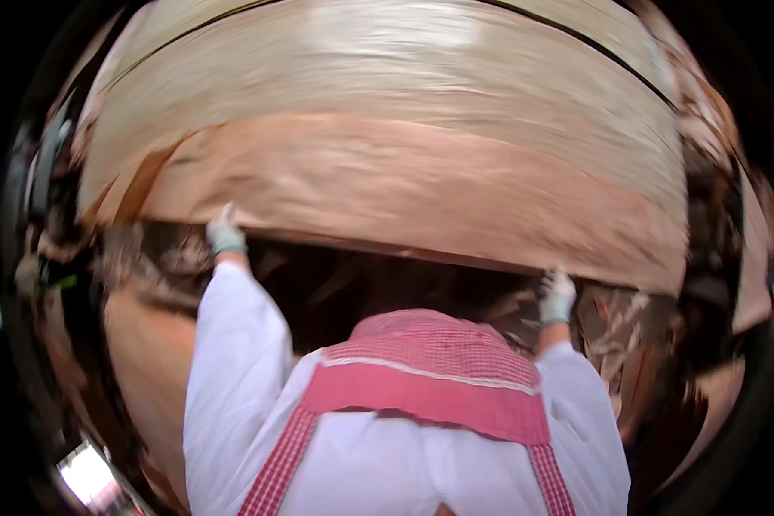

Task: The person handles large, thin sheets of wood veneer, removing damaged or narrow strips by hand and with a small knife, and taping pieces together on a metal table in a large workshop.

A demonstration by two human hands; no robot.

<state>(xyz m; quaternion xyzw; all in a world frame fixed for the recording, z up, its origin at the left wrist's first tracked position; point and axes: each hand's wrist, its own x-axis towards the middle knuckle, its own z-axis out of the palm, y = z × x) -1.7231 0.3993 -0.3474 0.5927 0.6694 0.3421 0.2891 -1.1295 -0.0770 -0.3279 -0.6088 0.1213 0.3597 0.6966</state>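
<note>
A large, thin reddish-brown sheet (pixel 404 185), like wood veneer, spreads across the middle of the blurred view. My left hand (pixel 224 232), in a pale glove, grips the sheet's near edge at the left. My right hand (pixel 557 296), gloved the same way, grips that edge further right and lower. Both arms reach forward in white sleeves over a red checked apron (pixel 439 378). What lies under the sheet's near edge is dark and hard to make out.
A paler, cream-coloured sheet or stack (pixel 387 69) lies beyond the brown one. Dark scraps and broken strips (pixel 615 335) sit below the edge at the right. Another brownish surface (pixel 146 378) is at the lower left.
</note>
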